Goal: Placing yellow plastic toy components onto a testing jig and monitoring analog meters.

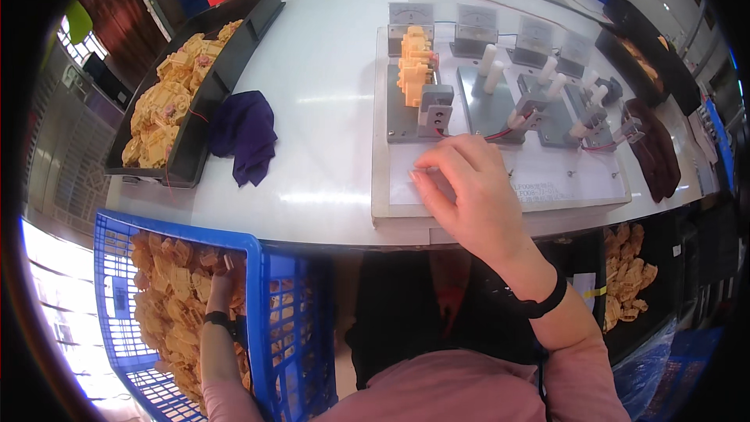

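While yellow pieces [413, 80] stand beyond narrowly parted right fingers [447, 159] — left fingers [229, 264] look unclear.

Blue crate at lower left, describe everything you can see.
The blue crate looks like plastic, with slotted walls and a solid rim. Open-topped, it sits below the table on the person's left, partly cut off by the picture's edge. Orange-yellow parts fill it; the left hand is among them.

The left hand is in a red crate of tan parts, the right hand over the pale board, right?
The crate is blue, not red, as the head view shows; the left hand is among its tan parts, the right hand over the pale board.
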Demonstrator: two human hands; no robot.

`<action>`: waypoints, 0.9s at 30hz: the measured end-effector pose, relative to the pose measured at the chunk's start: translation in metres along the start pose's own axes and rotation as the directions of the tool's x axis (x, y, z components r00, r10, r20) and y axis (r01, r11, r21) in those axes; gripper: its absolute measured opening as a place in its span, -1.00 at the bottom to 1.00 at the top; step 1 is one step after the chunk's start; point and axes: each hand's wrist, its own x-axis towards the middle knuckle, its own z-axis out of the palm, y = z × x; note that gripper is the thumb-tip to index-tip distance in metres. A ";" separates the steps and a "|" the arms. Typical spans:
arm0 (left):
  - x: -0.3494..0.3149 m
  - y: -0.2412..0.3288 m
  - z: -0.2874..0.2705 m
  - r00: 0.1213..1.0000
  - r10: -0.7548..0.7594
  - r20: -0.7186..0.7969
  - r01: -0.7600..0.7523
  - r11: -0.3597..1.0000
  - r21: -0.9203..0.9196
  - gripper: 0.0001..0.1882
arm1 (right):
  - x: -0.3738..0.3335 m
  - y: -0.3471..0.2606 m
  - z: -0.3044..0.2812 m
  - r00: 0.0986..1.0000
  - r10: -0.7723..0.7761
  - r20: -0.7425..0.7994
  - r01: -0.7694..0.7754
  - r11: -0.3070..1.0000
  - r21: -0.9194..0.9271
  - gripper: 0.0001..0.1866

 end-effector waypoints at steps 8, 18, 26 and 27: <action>-0.098 0.032 -0.010 0.997 0.047 -0.064 -0.050 0.998 -0.041 -0.74 | -0.006 0.004 -0.004 0.998 -0.012 -0.063 0.016 0.998 0.067 -0.86; -0.195 0.085 -0.083 0.950 0.312 -0.010 -0.238 0.744 0.624 -0.72 | -0.009 0.005 -0.017 0.979 -0.102 -0.175 0.141 0.963 0.231 -0.84; -0.274 0.280 0.138 0.613 0.569 0.548 -0.242 0.796 -0.555 -0.31 | -0.033 -0.056 -0.037 0.981 0.057 0.188 -0.186 0.573 0.798 -0.30; -0.278 0.297 0.170 0.520 0.549 0.654 -0.232 0.828 -0.510 -0.32 | -0.036 -0.058 -0.043 0.961 0.063 0.268 -0.265 0.472 0.841 -0.23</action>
